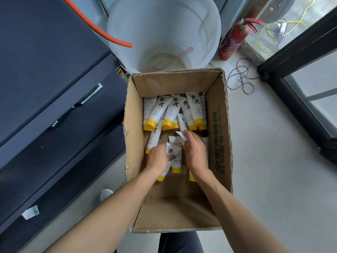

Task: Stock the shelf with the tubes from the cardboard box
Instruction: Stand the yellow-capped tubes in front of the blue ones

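I am looking straight down into the cardboard box [218, 125] on the floor, with both hands inside it. My left hand [157, 157] has its thumb and fingers curled round a white tube with a yellow cap [170, 152], the cap end pointing back toward me and the crimped end away. My right hand [195, 152] pinches the flat crimped end of another tube [182, 122] at its fingertips; what else lies under that palm I cannot tell. A row of tubes [175, 110] lies against the far wall, well beyond both hands, their long axes running away from me and their caps on my side. The dark shelf [54, 106] stands along the left of the box, so my left hand is the nearer one. I judge the lift must go up over the left wall and across, tubes turned to suit the shelf edge.
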